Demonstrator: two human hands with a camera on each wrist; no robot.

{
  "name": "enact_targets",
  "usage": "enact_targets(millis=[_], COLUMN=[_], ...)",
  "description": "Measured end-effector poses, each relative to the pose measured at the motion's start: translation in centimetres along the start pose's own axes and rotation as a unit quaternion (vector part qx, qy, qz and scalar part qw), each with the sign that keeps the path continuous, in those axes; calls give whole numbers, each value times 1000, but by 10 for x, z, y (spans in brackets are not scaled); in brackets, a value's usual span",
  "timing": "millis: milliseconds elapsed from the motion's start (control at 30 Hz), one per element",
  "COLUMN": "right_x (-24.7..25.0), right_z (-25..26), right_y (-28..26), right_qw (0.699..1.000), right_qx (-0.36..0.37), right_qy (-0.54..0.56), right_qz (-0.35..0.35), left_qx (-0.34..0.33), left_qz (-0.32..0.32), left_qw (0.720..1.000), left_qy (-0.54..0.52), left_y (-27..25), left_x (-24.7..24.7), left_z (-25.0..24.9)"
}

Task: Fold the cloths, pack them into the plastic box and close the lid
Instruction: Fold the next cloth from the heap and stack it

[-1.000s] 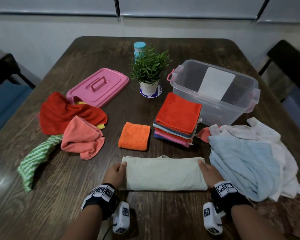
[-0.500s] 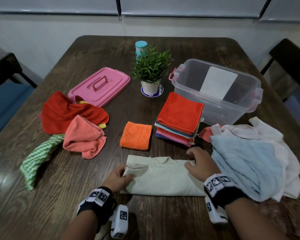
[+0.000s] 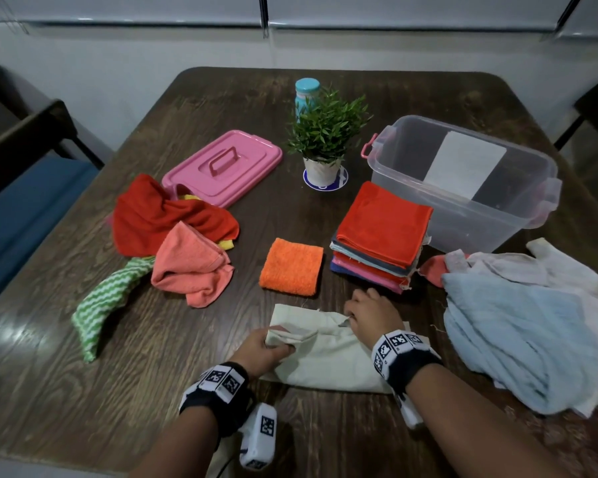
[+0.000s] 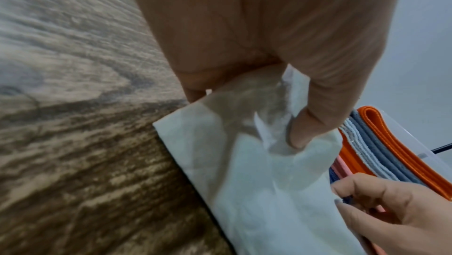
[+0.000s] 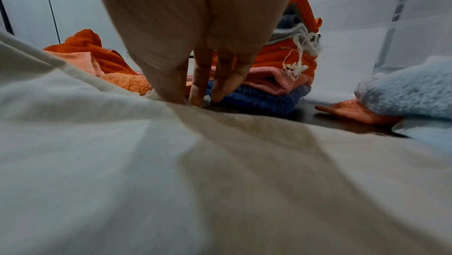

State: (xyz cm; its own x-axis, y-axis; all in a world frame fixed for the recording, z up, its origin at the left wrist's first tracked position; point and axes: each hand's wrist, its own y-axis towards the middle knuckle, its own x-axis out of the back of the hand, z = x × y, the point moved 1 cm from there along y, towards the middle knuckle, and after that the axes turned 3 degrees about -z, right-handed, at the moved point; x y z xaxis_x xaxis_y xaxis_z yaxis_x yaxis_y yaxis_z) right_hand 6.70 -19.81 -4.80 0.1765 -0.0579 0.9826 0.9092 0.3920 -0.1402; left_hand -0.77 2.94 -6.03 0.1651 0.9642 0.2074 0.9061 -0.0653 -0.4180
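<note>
**Mia:** Cloth first. See the cream cloth (image 3: 328, 360)? It lies flat on the bench (image 3: 83, 391), right under both hands.

**Sam:** What are the hands doing?

**Mia:** The left hand (image 3: 263, 350) has its thumb and fingers pinched on the left end of the cream cloth, and that end is lifted a bit. The right hand (image 3: 373, 313) has its fingers (image 5: 200, 85) nearly straight, tips pressing down on the far edge of the cloth. It grips nothing.

**Sam:** So what comes next?

**Mia:** I think the left end goes over toward the right hand, to fold it in half.

**Sam:** How do you do that well?

**Mia:** Keep the right hand pressing so the cloth does not slide. Carry the pinched end low and lay it so the edges meet. Then rub it flat. There are wrinkles near the right hand, so smooth those first.

**Sam:** And after?

**Mia:** It could go on the folded stack (image 3: 382, 236), just past the right hand. The plastic box (image 3: 518, 222) is behind that stack, open, with no folded cloths in it yet, I think. The pink lid (image 3: 221, 167) sits far past the left hand.

**Sam:** Lots left?

**Mia:** Yes. A loose pile (image 3: 173, 236) is off beyond the left hand, and a blue cloth (image 3: 518, 339) lies beside the right hand.
</note>
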Motion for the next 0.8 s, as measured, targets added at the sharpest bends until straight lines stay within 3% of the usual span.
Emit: enact_targets(millis=[200,533,800], right_x=[1,8,8], right_z=[0,-3,8], right_y=[-5,-14,-22], right_qw=[995,985,986], right_qx=[17,23,66], right_qy=[99,87,116], right_qz=[1,146,96], left_qx=[13,3,5], left_qz=[0,25,37], left_qw=[998,999,998], left_qy=[-60,-47,-53], left_y=[1,-1,-1], left_x=[-1,-7,-7], left_z=[0,-7,-9])
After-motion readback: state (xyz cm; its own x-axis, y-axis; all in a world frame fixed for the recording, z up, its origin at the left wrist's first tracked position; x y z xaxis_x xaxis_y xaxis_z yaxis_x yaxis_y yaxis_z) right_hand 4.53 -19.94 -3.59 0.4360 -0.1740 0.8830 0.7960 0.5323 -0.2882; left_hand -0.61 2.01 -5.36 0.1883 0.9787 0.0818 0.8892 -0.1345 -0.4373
